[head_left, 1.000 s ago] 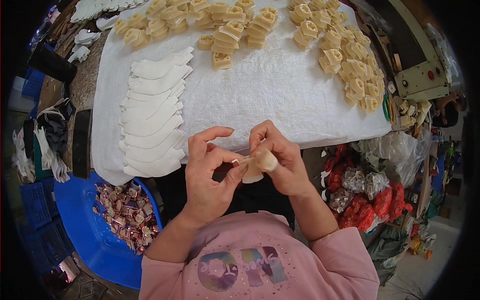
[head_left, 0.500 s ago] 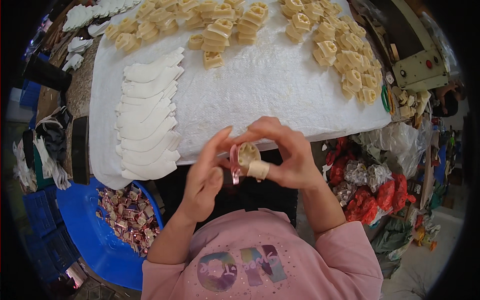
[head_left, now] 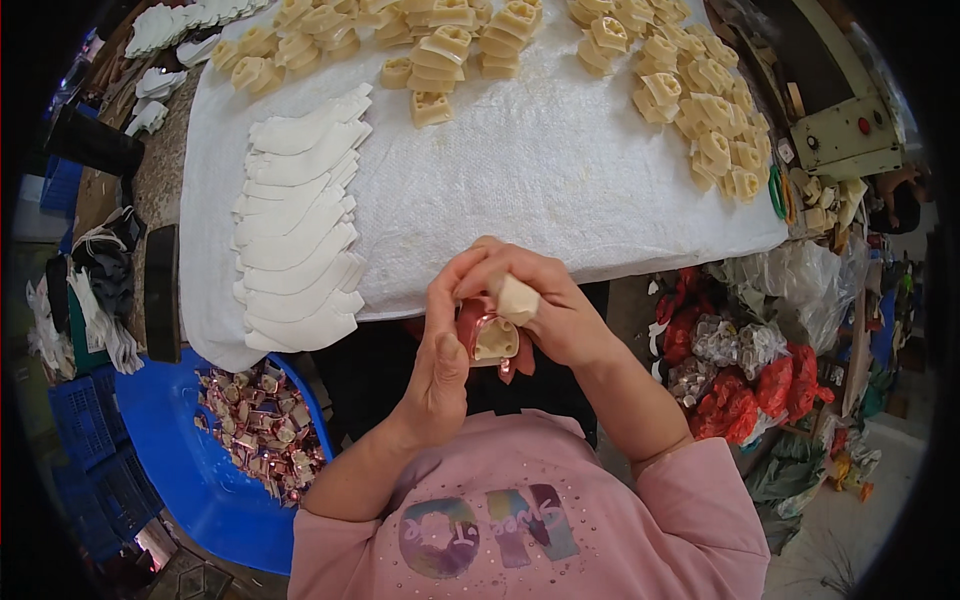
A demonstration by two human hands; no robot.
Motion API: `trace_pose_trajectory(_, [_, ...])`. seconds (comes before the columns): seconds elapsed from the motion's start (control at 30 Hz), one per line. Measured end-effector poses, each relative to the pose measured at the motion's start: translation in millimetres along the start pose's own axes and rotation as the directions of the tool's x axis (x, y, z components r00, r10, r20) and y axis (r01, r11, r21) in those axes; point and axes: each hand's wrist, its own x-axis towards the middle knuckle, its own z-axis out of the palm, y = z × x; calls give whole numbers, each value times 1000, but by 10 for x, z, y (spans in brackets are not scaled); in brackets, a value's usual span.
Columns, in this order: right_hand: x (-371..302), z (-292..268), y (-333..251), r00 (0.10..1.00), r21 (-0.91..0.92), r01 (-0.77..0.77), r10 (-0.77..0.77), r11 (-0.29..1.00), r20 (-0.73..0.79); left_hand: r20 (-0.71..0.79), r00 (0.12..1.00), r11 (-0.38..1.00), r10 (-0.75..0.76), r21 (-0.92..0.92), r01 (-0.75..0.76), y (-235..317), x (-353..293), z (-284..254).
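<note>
Both my hands meet just off the near edge of the white-covered table, closed around one shoe heel [head_left: 495, 342]. It is a cream block with a shiny pink covering on its side, and its hollowed end faces up. My left hand [head_left: 440, 350] grips it from the left with the fingers curled over the far side. From the right, my right hand [head_left: 560, 310] holds it, with the beige-wrapped thumb pressed at its top rim. Part of the heel is hidden by the fingers. Overlapping white curved cut pieces [head_left: 300, 230] lie on the table to the left.
Cream heel blocks [head_left: 440, 60] cover the far side of the white sheet [head_left: 480, 180], with more heaped at right [head_left: 710, 120]. A blue tub [head_left: 170, 440] of pink-covered heels [head_left: 265, 420] stands at lower left. Red plastic bags [head_left: 740, 400] lie at lower right.
The heel has turned in my hands, its hollow end now tilted toward me. My right hand has moved left and closer to my left hand, its thumb now on the heel's top rim.
</note>
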Motion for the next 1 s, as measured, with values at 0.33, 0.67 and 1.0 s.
trace_pose_trajectory(0.33, [-80, 93, -15, 998, -240, 5, 8, 971, 57, 16, 972, 893, 232, 392, -220, -29, -27, 48])
trace_pose_trajectory(0.67, [-140, 254, 271, 948, -131, 297, -309, 946, -75, -253, 948, 962, 191, 242, -130, -34, 36, 87])
trace_pose_trajectory(1.0, [-139, 187, 113, 995, -211, 33, -51, 977, -82, -143, 990, 976, -1, -215, -30, -19, 43, -90])
